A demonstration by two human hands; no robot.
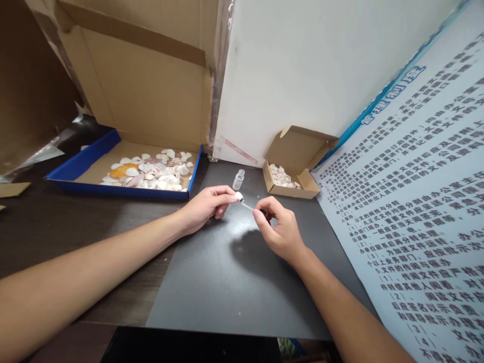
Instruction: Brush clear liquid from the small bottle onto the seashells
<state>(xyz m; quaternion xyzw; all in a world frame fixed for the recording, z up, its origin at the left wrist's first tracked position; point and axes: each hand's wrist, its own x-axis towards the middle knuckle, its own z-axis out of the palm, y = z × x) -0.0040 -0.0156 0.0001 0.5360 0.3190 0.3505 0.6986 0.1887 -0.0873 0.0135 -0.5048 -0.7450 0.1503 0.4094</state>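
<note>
My left hand pinches a small white shell between thumb and fingertips. My right hand is closed on a thin clear applicator stick, whose tip touches the shell. Both hands hover just above a dark grey mat. A small clear glass vial stands open on the mat just behind the hands.
A blue-edged cardboard tray of several shells lies at the back left. A small cardboard box with shells sits at the back right. A printed poster leans on the right. A white wall stands behind.
</note>
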